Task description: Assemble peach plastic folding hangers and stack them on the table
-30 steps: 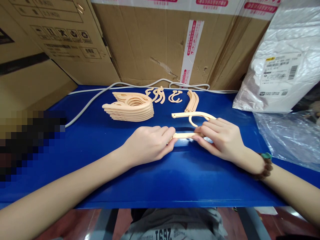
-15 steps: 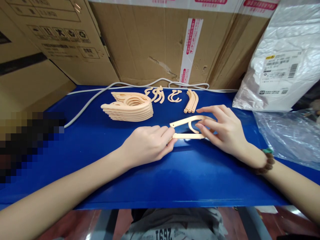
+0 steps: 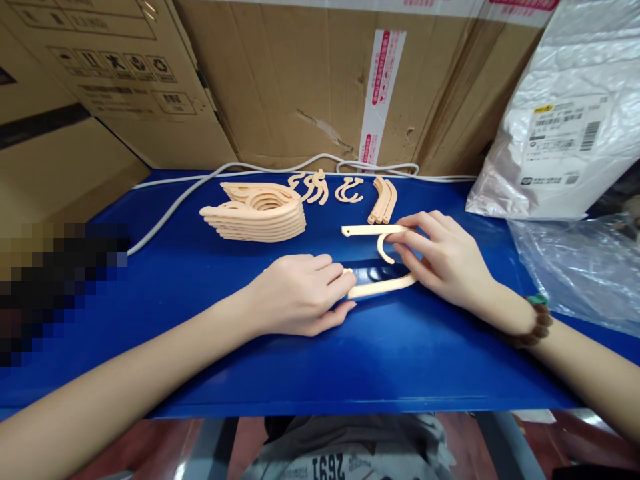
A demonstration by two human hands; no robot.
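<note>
A beige plastic folding hanger lies across the middle of the table between my hands. Its lower arm (image 3: 383,287) runs from my left hand (image 3: 313,293), closed round its left end, to my right hand (image 3: 443,257). The upper arm (image 3: 367,231) has a free left end with a small hole. My right fingers are bent round the hanger's right side and cover the joint. The curved hook (image 3: 384,250) sticks out between the two arms near my right fingertips. What lies inside my left fist is mostly hidden.
Behind my left hand lies a stack of folded hangers (image 3: 260,227). Loose hooks (image 3: 316,189), more hooks (image 3: 349,190) and curved arm pieces (image 3: 383,201) lie along the back. A white cable (image 3: 183,191) runs before cardboard boxes (image 3: 300,87). A plastic mailer (image 3: 540,153) stands at right.
The hanger's two arms have swung wider apart at their left ends. My left hand has shifted slightly toward me with the lower arm; the right hand stays almost in place.
</note>
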